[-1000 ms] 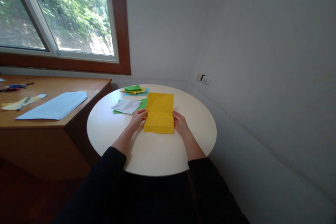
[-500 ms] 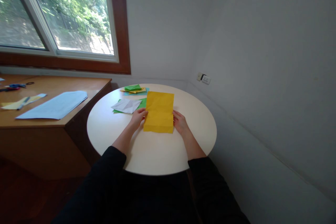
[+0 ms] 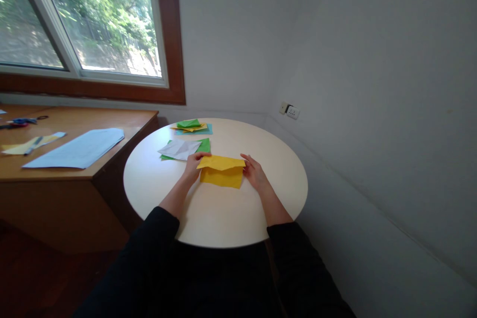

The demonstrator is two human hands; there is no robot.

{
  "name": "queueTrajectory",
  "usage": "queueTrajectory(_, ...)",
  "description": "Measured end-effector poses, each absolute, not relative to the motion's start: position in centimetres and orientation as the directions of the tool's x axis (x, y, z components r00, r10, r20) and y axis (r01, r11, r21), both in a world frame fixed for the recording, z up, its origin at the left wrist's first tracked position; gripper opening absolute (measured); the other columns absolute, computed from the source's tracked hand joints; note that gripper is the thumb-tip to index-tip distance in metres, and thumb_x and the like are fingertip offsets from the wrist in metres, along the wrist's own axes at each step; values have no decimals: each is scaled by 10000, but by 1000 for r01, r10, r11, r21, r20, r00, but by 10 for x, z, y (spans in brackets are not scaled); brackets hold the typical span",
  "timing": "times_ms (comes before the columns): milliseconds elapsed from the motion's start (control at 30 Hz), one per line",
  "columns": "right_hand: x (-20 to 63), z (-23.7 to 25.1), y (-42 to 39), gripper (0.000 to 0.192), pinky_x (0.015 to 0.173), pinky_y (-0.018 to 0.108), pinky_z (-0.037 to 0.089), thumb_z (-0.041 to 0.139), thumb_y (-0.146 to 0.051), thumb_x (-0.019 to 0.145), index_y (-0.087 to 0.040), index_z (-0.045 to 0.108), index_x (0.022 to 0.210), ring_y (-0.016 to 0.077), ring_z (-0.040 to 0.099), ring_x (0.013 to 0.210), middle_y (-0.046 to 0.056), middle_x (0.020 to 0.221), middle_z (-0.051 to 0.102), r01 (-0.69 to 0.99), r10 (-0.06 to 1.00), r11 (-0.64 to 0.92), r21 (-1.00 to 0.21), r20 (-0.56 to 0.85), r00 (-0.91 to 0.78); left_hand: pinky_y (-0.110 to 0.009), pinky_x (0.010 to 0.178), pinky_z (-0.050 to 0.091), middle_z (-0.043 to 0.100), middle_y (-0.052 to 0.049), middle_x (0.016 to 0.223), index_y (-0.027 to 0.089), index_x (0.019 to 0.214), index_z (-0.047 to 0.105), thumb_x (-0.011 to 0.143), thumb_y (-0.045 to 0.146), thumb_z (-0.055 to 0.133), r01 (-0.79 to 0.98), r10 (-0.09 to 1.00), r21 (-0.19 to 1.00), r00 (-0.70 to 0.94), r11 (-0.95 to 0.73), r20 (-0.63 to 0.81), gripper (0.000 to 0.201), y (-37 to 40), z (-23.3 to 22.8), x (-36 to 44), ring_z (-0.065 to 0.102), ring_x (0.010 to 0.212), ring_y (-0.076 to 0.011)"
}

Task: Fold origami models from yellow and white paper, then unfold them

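A sheet of yellow paper (image 3: 222,177) is bent over on itself above the round white table, its upper part coming forward as a flap with a shadowed gap beneath. At its left edge my left hand (image 3: 192,168) pinches the paper, fingertips along the fold. My right hand (image 3: 255,171) is at the opposite edge, the index finger stretched up past the corner and the other fingers against the paper, partly hidden. Just beyond my left hand lies a creased white paper (image 3: 179,148) on top of a green sheet (image 3: 204,145).
Green, yellow and blue folded papers (image 3: 190,126) are stacked near the far rim of the round table (image 3: 223,231). To the left, a wooden desk (image 3: 122,115) carries pale blue sheets (image 3: 80,149), a pen (image 3: 33,145) and scissors (image 3: 22,121). A wall socket (image 3: 292,112) is at the back.
The yellow paper stood spread out and taller before; its top half has come down toward me into a flap. Both hands stay at its sides, the right index finger now more extended.
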State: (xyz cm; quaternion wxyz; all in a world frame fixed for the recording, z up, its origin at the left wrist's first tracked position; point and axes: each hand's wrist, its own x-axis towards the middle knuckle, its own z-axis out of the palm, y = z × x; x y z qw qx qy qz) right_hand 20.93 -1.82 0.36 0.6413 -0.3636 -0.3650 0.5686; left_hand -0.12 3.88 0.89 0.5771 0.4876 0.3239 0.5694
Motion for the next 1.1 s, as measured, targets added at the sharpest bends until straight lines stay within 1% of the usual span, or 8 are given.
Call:
queueTrajectory(67, 209, 4, -19, 376, 625, 251, 422, 646, -482, 648, -220, 656, 918, 146, 582, 686, 7, 729, 657, -467, 996, 72, -881, 43, 72, -294, 607, 453, 647, -33, 632, 144, 652, 671, 465, 213, 690, -350, 975, 929, 134, -121, 178, 200, 38, 10, -1, 579, 575, -155)
queueTrajectory(233, 208, 1, -18, 367, 700, 269, 446, 709, -316, 605, -215, 646, 952, 164, 605, 768, 10, 810, 680, -416, 990, 136, -899, 109, 89, -286, 593, 448, 650, -36, 641, 137, 658, 678, 477, 215, 687, -334, 975, 930, 107, -151, 197, 197, 35, 13, 0, 580, 577, -153)
queueTrajectory(433, 208, -5, -14, 380, 719, 308, 459, 733, -215, 532, -206, 656, 904, 169, 619, 734, 5, 720, 680, -396, 988, 136, -908, 92, 128, -283, 613, 453, 653, -32, 705, 150, 758, 662, 513, 247, 697, -312, 971, 936, 114, -165, 209, 266, 29, 19, 1, 590, 632, -159)
queueTrajectory(567, 210, -8, -12, 369, 680, 291, 454, 728, -207, 527, -205, 658, 890, 152, 611, 695, -6, 694, 671, -412, 979, 160, -897, 90, 185, -300, 622, 471, 646, -25, 731, 191, 1020, 595, 570, 322, 676, -389, 984, 921, 154, -18, 85, 475, 30, 24, 1, 613, 671, -181)
queueTrajectory(633, 211, -8, -10, 372, 673, 292, 451, 728, -210, 524, -208, 655, 888, 154, 611, 698, -6, 700, 669, -425, 976, 162, -891, 82, 199, -329, 630, 487, 646, -40, 750, 200, 1065, 563, 613, 424, 640, -419, 972, 902, 234, 102, -2, 510, 31, 25, 1, 629, 709, -210)
queueTrajectory(733, 212, -9, -9, 376, 677, 302, 453, 731, -214, 515, -208, 652, 882, 161, 609, 704, -4, 704, 665, -433, 975, 163, -887, 77, 208, -346, 658, 496, 656, -75, 786, 175, 983, 599, 624, 484, 645, -375, 932, 914, 363, 152, -6, 477, 29, 23, 1, 636, 755, -233)
queueTrajectory(867, 211, -6, -11, 377, 674, 298, 456, 740, -221, 508, -215, 647, 873, 159, 606, 705, -7, 717, 664, -445, 972, 165, -880, 69, 224, -337, 680, 495, 672, -98, 822, 135, 863, 643, 555, 345, 739, -247, 878, 966, 475, 73, 55, 385, 24, 19, 1, 637, 747, -224)
queueTrajectory(1100, 207, 2, -21, 353, 745, 290, 452, 739, -246, 548, -217, 647, 888, 171, 609, 823, 18, 895, 680, -403, 983, 183, -897, 167, 74, -296, 629, 480, 670, -49, 766, 155, 825, 661, 556, 348, 723, -270, 932, 960, 326, -67, 157, 336, 27, 16, 2, 618, 676, -181)
